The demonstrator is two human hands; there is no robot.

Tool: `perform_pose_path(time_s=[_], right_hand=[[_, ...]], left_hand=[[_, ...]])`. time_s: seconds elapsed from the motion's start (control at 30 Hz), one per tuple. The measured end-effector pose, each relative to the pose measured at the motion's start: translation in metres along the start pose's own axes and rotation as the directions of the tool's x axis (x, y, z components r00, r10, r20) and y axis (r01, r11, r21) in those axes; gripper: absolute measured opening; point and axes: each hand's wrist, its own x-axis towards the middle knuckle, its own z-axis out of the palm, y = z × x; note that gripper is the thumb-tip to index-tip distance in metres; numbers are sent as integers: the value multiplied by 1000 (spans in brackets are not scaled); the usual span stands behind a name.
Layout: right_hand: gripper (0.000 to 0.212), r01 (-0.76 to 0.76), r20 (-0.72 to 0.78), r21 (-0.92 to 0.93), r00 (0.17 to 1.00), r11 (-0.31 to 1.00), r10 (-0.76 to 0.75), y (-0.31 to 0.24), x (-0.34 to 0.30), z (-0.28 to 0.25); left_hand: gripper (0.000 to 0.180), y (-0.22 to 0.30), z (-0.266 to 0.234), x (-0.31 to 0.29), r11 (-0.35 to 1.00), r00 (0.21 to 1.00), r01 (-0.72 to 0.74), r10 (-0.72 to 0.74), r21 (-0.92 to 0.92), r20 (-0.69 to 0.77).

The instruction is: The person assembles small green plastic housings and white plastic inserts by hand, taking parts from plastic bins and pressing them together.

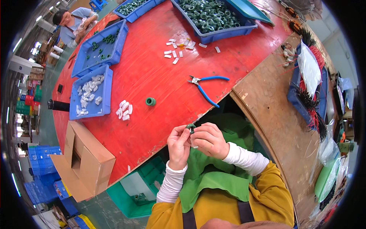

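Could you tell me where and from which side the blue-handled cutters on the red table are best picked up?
Grip the blue-handled cutters by the two blue handles, coming from above on the person's right. They lie flat on the red table, metal jaws pointing left, handles splayed apart toward the right, with bare table around them.

Pliers (206, 86) right of loose ring (150, 101)

Brown cardboard box (84, 162) — open, at red table's (152, 76) left edge.
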Motion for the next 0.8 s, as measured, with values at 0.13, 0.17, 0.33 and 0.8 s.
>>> perform_pose_path(time_s=[0.13,0.17,0.33,0.8], right_hand=[[24,15,4,12,1000,1000,-16,-1,0,-3],[25,27,26,17,999,999,-28,-1,0,-3],[28,-43,77,38,996,998,40,-4,3,-6],[26,-68,362,-226,920,972,149,-15,24,-8]], left_hand=[[13,1,0,-1,1000,1000,-3,3,19,24],[13,1,2,-1,999,1000,-10,9,33,20],[13,3,2,-3,998,999,-18,16,62,29],[10,-11,11,-1,927,963,-236,264,291,-61]])
